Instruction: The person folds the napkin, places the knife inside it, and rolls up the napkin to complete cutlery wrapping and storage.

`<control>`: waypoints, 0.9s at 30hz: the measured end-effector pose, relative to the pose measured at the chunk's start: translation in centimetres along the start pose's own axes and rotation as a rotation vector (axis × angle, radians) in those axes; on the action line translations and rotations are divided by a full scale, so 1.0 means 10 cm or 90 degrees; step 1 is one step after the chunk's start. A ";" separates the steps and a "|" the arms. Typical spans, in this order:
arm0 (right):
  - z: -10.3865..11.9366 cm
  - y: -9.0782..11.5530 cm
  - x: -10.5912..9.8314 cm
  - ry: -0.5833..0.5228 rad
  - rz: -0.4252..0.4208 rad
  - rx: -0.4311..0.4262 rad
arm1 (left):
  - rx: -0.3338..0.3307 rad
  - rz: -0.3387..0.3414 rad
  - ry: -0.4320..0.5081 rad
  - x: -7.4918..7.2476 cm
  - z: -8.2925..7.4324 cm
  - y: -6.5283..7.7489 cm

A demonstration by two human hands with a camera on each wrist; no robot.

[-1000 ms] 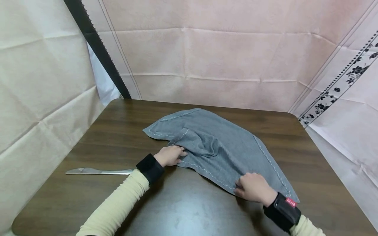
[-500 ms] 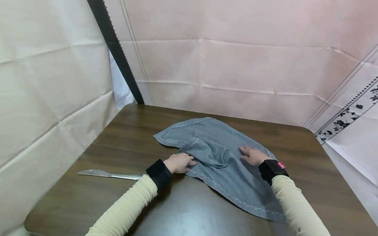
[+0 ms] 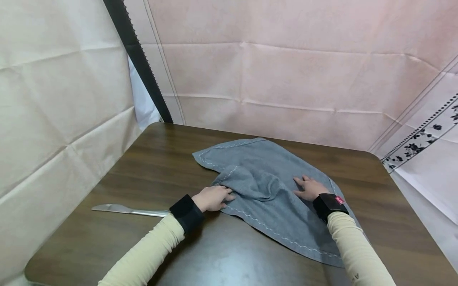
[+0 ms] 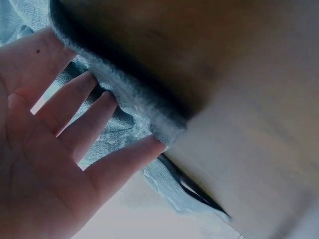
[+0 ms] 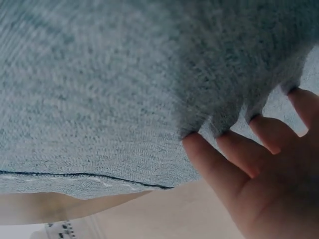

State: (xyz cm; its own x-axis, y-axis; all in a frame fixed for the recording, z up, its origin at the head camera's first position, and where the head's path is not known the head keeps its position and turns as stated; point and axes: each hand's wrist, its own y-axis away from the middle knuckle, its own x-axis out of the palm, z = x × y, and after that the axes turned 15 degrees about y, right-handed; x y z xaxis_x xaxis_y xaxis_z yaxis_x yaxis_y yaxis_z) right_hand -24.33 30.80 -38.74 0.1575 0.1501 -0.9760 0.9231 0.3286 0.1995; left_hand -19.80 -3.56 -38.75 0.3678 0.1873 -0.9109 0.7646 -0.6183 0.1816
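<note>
A grey-blue cloth (image 3: 286, 216) with white stitching along its edges lies crumpled on the table, a raised fold (image 3: 250, 182) near its left side. At that fold my left hand (image 3: 213, 198) touches the cloth's near left edge. In the left wrist view its fingers (image 4: 117, 162) are spread and fairly straight, with their tips against the cloth. My right hand (image 3: 308, 188) rests on the cloth's right part. The right wrist view shows its spread fingers (image 5: 214, 164) pressing fingertips into the fabric, making small dents.
A silver table knife (image 3: 121, 209) lies on the left of the brown wooden table (image 3: 143, 171), one end hidden behind my left sleeve. Pale hanging sheets (image 3: 286, 75) stand behind and beside the table. A dark strip (image 3: 143, 67) runs down the back left corner.
My right hand has let go of the cloth's front edge and moved farther back onto its right part. The front edge now lies spread nearer me. My left hand stays at the fold.
</note>
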 end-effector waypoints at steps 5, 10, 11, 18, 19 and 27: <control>-0.12 0.05 -0.01 -0.021 0.018 0.023 | 0.014 -0.012 0.008 0.00 0.03 0.14; -0.20 0.03 0.03 -0.009 0.018 0.038 | 0.023 -0.024 0.012 0.02 0.07 0.31; -0.20 0.03 0.04 -0.008 0.019 0.042 | 0.019 -0.025 0.013 0.02 0.08 0.35; -0.18 0.02 0.02 0.004 0.026 0.062 | 0.004 -0.021 0.021 -0.02 0.07 0.52; -0.18 0.01 0.02 0.000 0.026 0.063 | 0.009 -0.021 0.020 -0.02 0.07 0.54; -0.30 -0.05 0.17 -0.029 0.014 0.052 | 0.145 -0.062 0.032 -0.06 0.04 0.63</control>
State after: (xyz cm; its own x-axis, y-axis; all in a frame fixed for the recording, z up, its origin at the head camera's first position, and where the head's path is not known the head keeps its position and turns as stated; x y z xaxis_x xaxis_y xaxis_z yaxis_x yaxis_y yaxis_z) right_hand -25.62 33.71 -40.22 0.1913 0.1134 -0.9750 0.9448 0.2480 0.2142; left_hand -15.44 -7.90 -37.18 0.3276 0.2888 -0.8996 0.6616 -0.7499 0.0002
